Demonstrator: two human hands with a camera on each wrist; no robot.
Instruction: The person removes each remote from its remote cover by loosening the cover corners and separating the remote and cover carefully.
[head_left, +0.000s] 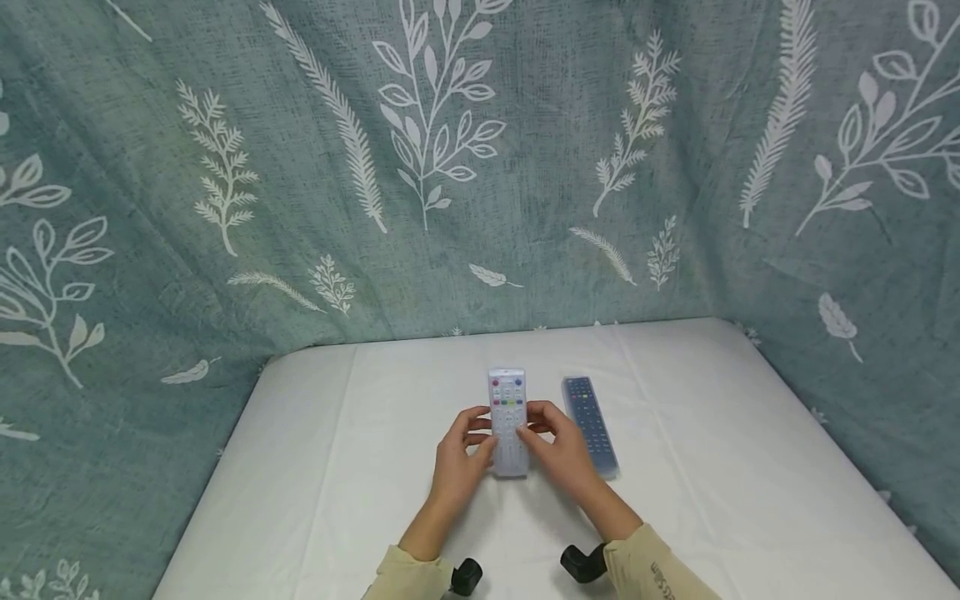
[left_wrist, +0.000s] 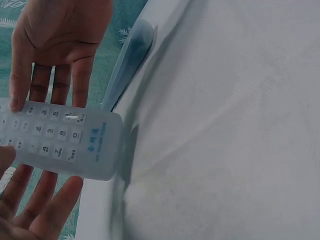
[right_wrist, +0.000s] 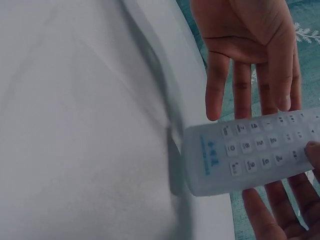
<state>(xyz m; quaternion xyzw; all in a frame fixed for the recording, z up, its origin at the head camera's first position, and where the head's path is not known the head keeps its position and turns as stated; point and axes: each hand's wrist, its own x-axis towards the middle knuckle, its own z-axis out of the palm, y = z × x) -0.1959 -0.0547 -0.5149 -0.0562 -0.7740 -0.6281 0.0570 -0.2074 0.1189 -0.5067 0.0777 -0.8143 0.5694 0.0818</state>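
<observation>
A white remote control (head_left: 510, 458) is held upright above the white table, its button face toward the head camera. It has red, blue, green and yellow buttons near the top and looks sheathed in a translucent cover. My left hand (head_left: 461, 458) grips its left edge, thumb on the front and fingers behind. On the opposite edge my right hand (head_left: 564, 450) holds it the same way, thumb over the buttons. The wrist views show its number keys and blue lettering at the lower end. A dark blue-grey remote control (head_left: 591, 425) lies just beyond my right hand, partly hidden by it.
White cloth covers the table (head_left: 405, 383), with fold lines running across it. A green curtain (head_left: 525, 167) with white leaf prints hangs behind and along both sides. Black wrist cameras (head_left: 583, 564) sit at the cuffs of both sleeves (head_left: 652, 562).
</observation>
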